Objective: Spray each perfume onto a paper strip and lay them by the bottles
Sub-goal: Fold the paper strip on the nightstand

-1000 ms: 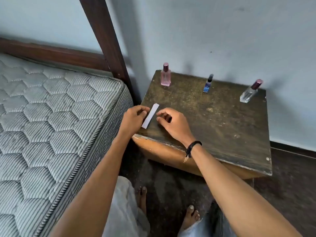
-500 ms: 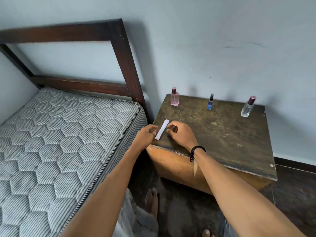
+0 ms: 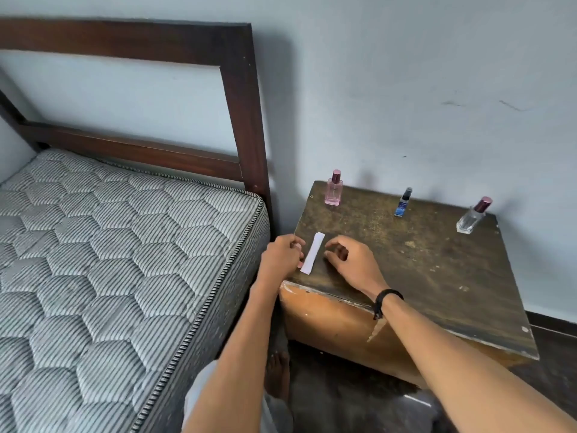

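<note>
Both hands flank a white paper strip (image 3: 313, 253) at the near left corner of the bedside table (image 3: 421, 276).

The left hand (image 3: 281, 257) has curled fingers against the strip's left edge; whether it pinches the paper I cannot tell. The right hand (image 3: 351, 264), loosely curved with thumb and forefinger apart, sits just beside the strip and holds nothing. Along the table's far edge stand a pink perfume bottle (image 3: 333, 192), a small blue spray bottle (image 3: 402, 205) and a clear perfume bottle (image 3: 470, 218), well apart from the strip. A quilted mattress (image 3: 109, 245) lies to the left.
</note>
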A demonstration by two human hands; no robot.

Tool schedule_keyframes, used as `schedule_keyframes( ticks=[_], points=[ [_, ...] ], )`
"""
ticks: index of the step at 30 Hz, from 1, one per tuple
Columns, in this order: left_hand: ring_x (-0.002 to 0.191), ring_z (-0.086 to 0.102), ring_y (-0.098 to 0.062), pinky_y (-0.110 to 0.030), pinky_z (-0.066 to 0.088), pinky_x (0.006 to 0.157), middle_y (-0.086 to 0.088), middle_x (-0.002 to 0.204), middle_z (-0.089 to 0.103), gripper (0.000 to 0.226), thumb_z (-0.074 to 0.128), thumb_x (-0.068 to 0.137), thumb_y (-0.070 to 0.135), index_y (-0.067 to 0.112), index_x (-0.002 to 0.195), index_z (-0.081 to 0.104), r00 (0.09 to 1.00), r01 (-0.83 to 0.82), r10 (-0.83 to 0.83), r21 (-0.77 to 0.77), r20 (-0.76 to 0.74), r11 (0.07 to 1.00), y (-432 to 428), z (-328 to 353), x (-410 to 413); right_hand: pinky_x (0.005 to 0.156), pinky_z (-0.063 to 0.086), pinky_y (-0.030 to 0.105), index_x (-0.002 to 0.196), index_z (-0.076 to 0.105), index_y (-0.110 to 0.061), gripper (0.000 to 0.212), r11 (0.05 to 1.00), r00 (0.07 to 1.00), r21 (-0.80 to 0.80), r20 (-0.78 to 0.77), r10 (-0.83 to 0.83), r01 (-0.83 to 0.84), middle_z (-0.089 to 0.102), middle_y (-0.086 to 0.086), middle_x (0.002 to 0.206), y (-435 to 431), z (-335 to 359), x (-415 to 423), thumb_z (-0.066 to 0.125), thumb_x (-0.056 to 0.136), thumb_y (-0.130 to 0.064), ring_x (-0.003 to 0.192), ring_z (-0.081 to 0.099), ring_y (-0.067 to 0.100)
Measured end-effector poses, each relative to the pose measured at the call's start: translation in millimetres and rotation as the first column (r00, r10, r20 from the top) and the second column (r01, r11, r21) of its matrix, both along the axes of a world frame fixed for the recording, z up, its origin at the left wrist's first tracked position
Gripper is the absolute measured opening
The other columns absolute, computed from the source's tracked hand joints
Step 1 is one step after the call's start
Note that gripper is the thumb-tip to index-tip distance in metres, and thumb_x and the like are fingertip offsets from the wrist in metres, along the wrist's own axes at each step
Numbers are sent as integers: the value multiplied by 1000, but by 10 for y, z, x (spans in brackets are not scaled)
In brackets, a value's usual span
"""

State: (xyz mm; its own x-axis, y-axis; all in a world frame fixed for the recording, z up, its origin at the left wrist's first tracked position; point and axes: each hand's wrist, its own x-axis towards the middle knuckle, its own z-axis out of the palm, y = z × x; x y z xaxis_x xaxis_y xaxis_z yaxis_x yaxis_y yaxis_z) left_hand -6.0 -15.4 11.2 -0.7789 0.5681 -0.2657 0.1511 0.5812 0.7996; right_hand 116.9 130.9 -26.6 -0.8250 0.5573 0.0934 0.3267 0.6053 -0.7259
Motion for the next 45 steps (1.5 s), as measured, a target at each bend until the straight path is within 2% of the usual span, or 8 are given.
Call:
schedule_keyframes(
  ticks=[11,15,18,24,28,30,38,45],
  points=[
    [71,74,-9,-35,55,87,7,81,76,23,53,99,15,30,98,70,999,45,-48,119,19,992,-105,-117,-19,66,45,23,114,69,-33,20,1000,1000,-8,-3,-3,3,63,-10,81,-43,25,31,73,94,-32,73,58,4],
    [72,76,-19,-44,57,91,3,79,78,23,55,98,9,27,96,69,996,68,-74,118,52,991,-39,-150,-101,67,49,26,112,69,-33,20,1000,1000,14,4,21,-21,62,-11,81,-29,20,26,73,93,-31,72,58,3],
    [70,76,-19,-39,58,83,1,77,78,21,57,97,5,23,99,68,992,109,-115,97,57,989,14,-103,-158,65,46,23,111,69,-34,20,999,1000,29,-3,28,-28,62,-12,82,-4,-18,25,74,93,-30,72,58,1],
    [73,77,-20,-47,57,93,0,80,79,24,57,96,3,22,102,69,989,137,-139,54,42,989,53,-98,-149,66,43,26,109,70,-30,17,997,999,66,-5,33,-33,61,-12,85,-49,-40,-53,72,93,-33,74,55,5],
    [79,77,-26,-48,57,95,-7,82,79,23,57,96,-3,14,107,68,986,125,-134,87,96,988,74,-105,-164,69,46,26,112,72,-31,23,993,998,-104,16,60,-58,66,-12,87,36,89,-64,77,90,-35,76,60,2],
    [82,77,-28,-50,56,95,-9,81,78,25,60,94,-4,17,105,67,983,141,-150,90,109,986,73,-98,-171,72,51,28,116,71,-32,33,987,988,-102,70,136,-128,63,-13,92,48,181,-82,78,87,-43,78,60,3],
    [78,73,-10,-39,57,92,2,83,77,42,79,79,0,25,112,70,970,242,-241,-39,30,969,69,-4,-122,77,50,33,122,70,-27,52,981,965,-59,178,192,-184,57,-11,96,58,170,-169,88,75,-42,82,58,9],
    [72,73,-12,-42,60,88,0,92,74,57,87,69,3,25,118,68,963,270,-267,-73,44,960,60,2,-106,78,53,39,110,74,-29,33,989,979,-29,138,151,-148,55,-13,93,37,100,-173,85,81,-38,85,60,12]
  ],
)
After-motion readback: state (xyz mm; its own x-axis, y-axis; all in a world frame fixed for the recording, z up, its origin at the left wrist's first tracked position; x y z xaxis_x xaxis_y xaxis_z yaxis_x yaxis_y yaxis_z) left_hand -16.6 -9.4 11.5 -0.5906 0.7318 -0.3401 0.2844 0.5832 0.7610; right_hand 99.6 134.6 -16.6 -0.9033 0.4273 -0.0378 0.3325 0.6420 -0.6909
